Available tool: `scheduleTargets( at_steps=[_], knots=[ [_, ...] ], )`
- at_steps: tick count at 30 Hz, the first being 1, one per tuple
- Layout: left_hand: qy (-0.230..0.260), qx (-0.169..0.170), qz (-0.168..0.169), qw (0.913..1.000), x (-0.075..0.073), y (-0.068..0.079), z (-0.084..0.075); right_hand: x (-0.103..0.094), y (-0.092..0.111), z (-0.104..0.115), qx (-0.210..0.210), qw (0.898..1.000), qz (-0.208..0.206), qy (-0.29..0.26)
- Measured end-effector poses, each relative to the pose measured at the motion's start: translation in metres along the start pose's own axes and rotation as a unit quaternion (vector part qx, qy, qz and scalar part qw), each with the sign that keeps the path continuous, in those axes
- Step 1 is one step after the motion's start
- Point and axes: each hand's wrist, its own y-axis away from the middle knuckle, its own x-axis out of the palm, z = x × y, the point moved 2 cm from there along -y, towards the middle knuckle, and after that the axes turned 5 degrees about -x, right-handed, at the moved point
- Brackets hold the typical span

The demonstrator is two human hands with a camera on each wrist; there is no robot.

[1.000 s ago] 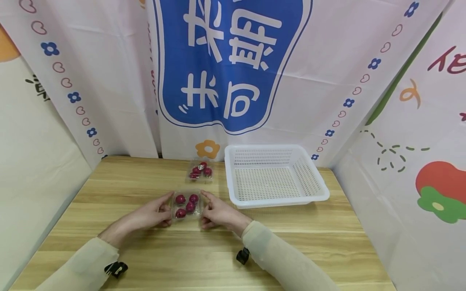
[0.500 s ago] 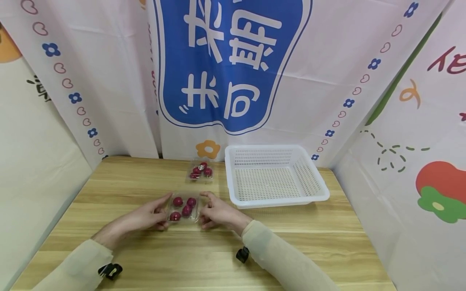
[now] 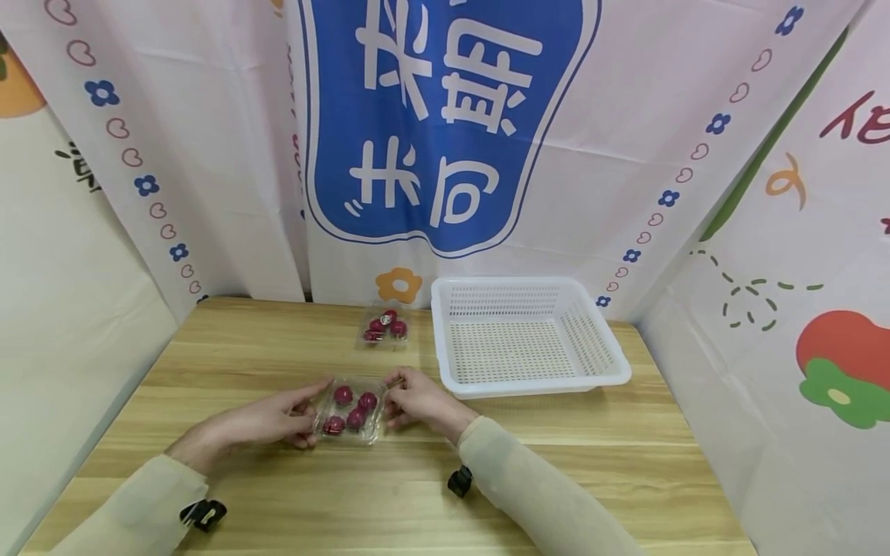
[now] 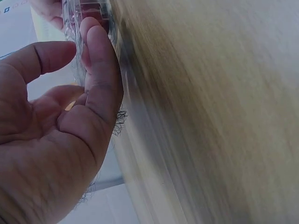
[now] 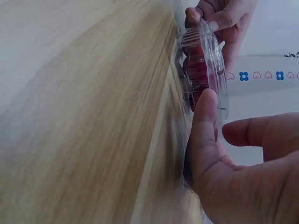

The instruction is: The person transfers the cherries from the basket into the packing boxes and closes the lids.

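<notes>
A clear plastic clamshell box (image 3: pixel 349 409) with several dark red round fruits (image 3: pixel 368 401) lies low over the wooden table, slightly turned. My left hand (image 3: pixel 274 419) holds its left side, with thumb and fingertips at the edge in the left wrist view. On the other side my right hand (image 3: pixel 424 400) pinches the upper right corner. The right wrist view shows the box (image 5: pixel 201 70) edge-on, thumb and fingers of the right hand (image 5: pixel 233 182) at its near end. The palm-side fingers of the left hand (image 4: pixel 60 126) are partly curled.
Behind it, a second clear box (image 3: pixel 385 327) of red fruits, with a round sticker, stands near the table's back edge. To the right is a white perforated plastic basket (image 3: pixel 535 384). Printed cloth (image 3: pixel 243 193) hangs along the back and sides of the wooden table (image 3: pixel 389 494).
The box has shifted a little left and toward me and turned slightly. My left hand moved left and nearer with it; the right fingers have closed in on its right corner.
</notes>
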Motion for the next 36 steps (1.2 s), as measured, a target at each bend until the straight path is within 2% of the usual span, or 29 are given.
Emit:
scheduleTargets(
  at_steps=[16,23,30,36],
  knots=[
    [0.015,0.005,0.033,0.9993,-0.003,-0.002,0.000,0.002,-0.003,0.003,0.016,1.000,0.005,-0.008],
    [0.009,-0.007,-0.013,0.9999,0.003,-0.002,-0.002,0.000,0.001,0.003,0.010,1.000,0.003,-0.001],
    [0.009,-0.019,-0.037,0.9991,0.004,-0.003,-0.001,0.003,0.017,0.009,0.002,0.998,0.044,0.045],
    [-0.011,-0.021,-0.065,0.9976,0.007,-0.008,0.000,0.005,0.018,0.005,-0.005,0.996,0.065,0.053]
  ],
)
